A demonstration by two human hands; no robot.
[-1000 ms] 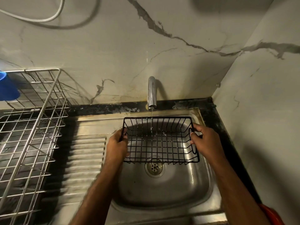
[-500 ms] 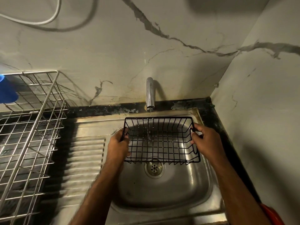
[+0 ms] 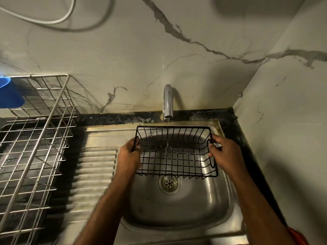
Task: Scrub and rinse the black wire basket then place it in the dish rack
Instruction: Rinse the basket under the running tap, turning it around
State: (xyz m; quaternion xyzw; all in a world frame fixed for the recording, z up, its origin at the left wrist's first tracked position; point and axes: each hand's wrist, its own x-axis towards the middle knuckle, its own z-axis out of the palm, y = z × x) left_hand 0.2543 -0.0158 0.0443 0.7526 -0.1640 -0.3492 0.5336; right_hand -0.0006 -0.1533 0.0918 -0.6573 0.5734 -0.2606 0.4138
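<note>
The black wire basket hangs upright over the steel sink, under the chrome tap. A thin stream of water falls from the tap through the basket's middle. My left hand grips the basket's left end. My right hand grips the right end at its oval handle loop. The silver wire dish rack stands on the counter at the left, apart from the basket.
A blue cup sits at the rack's far left edge. The ribbed drainboard lies between rack and sink. Marble walls close in behind and on the right. A red object shows at the lower right corner.
Both hands keep their grip on the basket, which has stayed under the running tap almost unmoved. The view has shifted slightly.
</note>
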